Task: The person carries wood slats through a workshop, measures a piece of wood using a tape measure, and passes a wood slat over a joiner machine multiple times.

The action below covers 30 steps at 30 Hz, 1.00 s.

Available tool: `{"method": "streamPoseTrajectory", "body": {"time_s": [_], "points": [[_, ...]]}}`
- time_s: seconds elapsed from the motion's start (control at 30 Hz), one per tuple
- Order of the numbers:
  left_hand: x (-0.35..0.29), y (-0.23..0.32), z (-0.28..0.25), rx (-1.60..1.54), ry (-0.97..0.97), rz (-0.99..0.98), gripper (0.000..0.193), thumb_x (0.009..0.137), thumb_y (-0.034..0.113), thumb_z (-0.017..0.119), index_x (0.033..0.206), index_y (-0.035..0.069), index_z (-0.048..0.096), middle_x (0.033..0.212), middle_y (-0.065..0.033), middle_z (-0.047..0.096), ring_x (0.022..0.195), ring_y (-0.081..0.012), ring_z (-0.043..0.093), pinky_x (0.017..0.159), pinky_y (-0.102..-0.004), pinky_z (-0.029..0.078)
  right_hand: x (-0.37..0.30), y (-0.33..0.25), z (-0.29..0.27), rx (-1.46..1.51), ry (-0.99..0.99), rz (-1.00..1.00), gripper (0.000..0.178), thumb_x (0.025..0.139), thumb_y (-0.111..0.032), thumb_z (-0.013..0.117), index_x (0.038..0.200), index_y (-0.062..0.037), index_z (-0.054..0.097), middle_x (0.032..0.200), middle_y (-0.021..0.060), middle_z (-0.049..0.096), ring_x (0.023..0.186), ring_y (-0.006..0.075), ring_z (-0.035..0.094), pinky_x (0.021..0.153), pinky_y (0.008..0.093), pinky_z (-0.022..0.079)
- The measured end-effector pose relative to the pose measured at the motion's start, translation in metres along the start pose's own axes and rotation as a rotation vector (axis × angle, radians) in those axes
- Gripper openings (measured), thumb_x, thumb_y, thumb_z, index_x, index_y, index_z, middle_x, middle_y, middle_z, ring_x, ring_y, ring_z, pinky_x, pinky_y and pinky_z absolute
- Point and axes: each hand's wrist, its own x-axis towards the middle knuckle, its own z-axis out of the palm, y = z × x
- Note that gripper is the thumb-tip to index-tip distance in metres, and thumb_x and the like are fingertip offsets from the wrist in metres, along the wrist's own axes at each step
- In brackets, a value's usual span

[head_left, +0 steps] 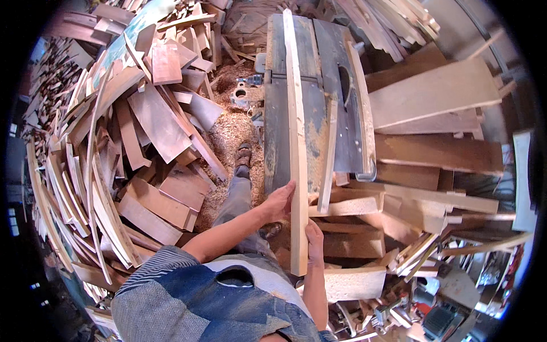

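Note:
A long, pale wooden strip [297, 148] runs from near my waist out over the grey metal bed [278, 125] of a woodworking machine. My left hand [279, 201] grips its left side just before the bed's near end, with some fingers hidden by the wood. Closer to my body, my right hand [314, 240] is closed on the right side of the strip near its near end. A shorter narrow strip [327, 157] lies on the bed to the right, along a dark plate with an oval opening.
Stacked boards [159, 114] are heaped on the left, and sawdust and shavings [225, 137] cover the floor beside my foot. Wide planks [439, 91] jut out on the right. Several thick timber pieces [347, 242] lie close to my right hand. Loose offcuts sit at lower right.

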Motion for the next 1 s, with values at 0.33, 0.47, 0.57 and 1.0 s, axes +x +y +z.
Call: {"method": "streamPoseTrajectory", "body": {"time_s": [0.33,0.47,0.57,1.0], "points": [[-0.045,-0.097,0.001,0.119,0.01,-0.056,0.038,0.104,0.041,0.05,0.12,0.007,0.057,0.106,-0.0052,0.066,0.095,-0.0198,0.067,0.084,-0.0388,0.056,-0.107,0.062,-0.094,-0.024,-0.062,0.176,0.041,0.1,-0.038,0.055,0.116,-0.0009,0.06,0.096,0.0146,0.069,0.076,0.0202,0.069,0.062,0.0312,0.06],[-0.046,-0.106,0.004,0.136,0.006,-0.043,0.03,0.102,0.037,0.056,0.118,0.012,0.059,0.105,0.0006,0.065,0.091,-0.0138,0.064,0.08,-0.0338,0.055,-0.128,0.063,-0.106,-0.004,-0.082,0.18,0.049,0.099,-0.043,0.055,0.121,0.0011,0.057,0.102,0.0195,0.068,0.08,0.0242,0.069,0.063,0.0362,0.06],[-0.048,-0.109,0.006,0.134,0.0,-0.023,0.024,0.1,0.03,0.06,0.116,0.012,0.06,0.103,0.0016,0.065,0.091,-0.0131,0.064,0.078,-0.0315,0.054,-0.137,0.071,-0.11,-0.01,-0.037,0.159,0.052,0.099,-0.046,0.054,0.121,0.0014,0.056,0.101,0.0205,0.068,0.079,0.0249,0.069,0.062,0.0366,0.06],[-0.054,-0.107,0.015,0.32,-0.063,0.075,0.034,0.1,0.02,0.061,0.131,0.005,0.059,0.116,-0.0002,0.065,0.101,-0.0106,0.062,0.085,-0.0281,0.052,-0.125,0.089,-0.14,-0.027,0.161,0.312,0.051,0.1,-0.051,0.051,0.108,-0.0022,0.063,0.079,0.0141,0.068,0.061,0.0236,0.066,0.052,0.0357,0.055]]}}
